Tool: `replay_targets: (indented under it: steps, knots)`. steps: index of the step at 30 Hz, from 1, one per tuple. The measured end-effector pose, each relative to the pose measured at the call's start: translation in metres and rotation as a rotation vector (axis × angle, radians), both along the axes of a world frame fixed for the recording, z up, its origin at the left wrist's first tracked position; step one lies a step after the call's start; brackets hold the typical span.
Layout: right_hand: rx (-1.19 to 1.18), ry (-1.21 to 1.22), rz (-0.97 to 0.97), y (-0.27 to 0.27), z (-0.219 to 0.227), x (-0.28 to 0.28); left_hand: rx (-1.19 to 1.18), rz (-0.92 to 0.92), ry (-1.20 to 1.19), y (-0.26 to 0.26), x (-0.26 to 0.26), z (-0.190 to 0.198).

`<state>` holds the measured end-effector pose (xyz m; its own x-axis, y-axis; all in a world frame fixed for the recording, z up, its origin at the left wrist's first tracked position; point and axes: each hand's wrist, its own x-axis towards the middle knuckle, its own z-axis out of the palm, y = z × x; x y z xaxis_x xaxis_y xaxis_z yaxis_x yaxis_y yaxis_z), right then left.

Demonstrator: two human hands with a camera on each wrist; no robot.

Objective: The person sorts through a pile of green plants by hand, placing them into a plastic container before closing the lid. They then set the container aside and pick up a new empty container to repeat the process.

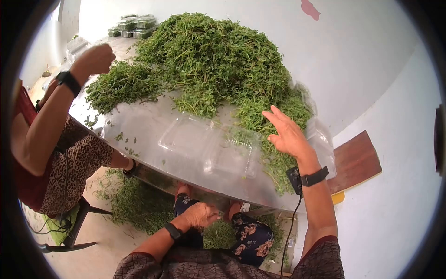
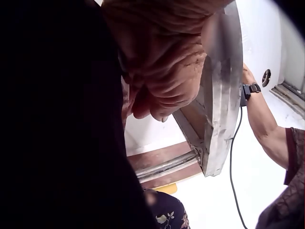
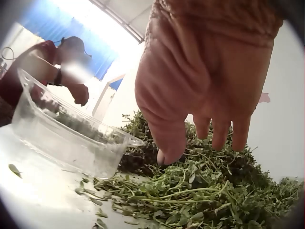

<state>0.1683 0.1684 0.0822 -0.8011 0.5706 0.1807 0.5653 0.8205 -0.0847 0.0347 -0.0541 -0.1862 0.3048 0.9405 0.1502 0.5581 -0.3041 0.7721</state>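
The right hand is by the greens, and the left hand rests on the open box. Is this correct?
No: the head view shows the left hand above the lap, not on the open box. The right hand is by the greens.

Looks like a makeshift produce-packing room, what with that big heap of greens on a metal table, the open clear plastic box, filled packs stacked at the back and more greenery down on the floor.

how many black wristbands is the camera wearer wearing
2: one black strap-shaped wristband by the left hand, a second wristband by the right hand, near a green leafy pile.
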Motion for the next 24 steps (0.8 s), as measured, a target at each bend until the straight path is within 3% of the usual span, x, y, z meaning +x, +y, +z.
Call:
replay_targets:
  steps: [6,8,12,14,15,19,22,24]
  knots:
    - [-0.112,-0.125,0.004,0.028,-0.008,-0.03,-0.034,0.004,0.076,0.004,0.003,0.004]
    - [-0.068,-0.267,-0.044,0.038,-0.014,-0.037,-0.037,0.003,0.091,0.004,0.003,0.002]
    - [0.008,-0.253,-0.075,0.051,-0.028,-0.035,-0.025,0.03,0.102,0.004,0.004,0.005]
    - [0.042,-0.322,-0.183,0.051,-0.026,-0.037,-0.017,0.032,0.109,0.003,0.004,0.006]
    - [0.148,-0.148,-0.114,0.052,-0.033,-0.028,-0.003,0.05,0.101,0.003,0.004,0.005]
    - [0.142,0.119,-0.159,0.055,-0.03,0.002,0.018,0.061,0.072,0.005,0.005,0.0]
    - [-0.057,0.267,-0.267,0.048,-0.008,0.021,0.074,0.077,0.097,0.005,0.005,0.0]
    - [0.006,0.302,-0.221,0.032,0.008,0.03,0.087,0.087,0.088,0.005,0.005,-0.001]
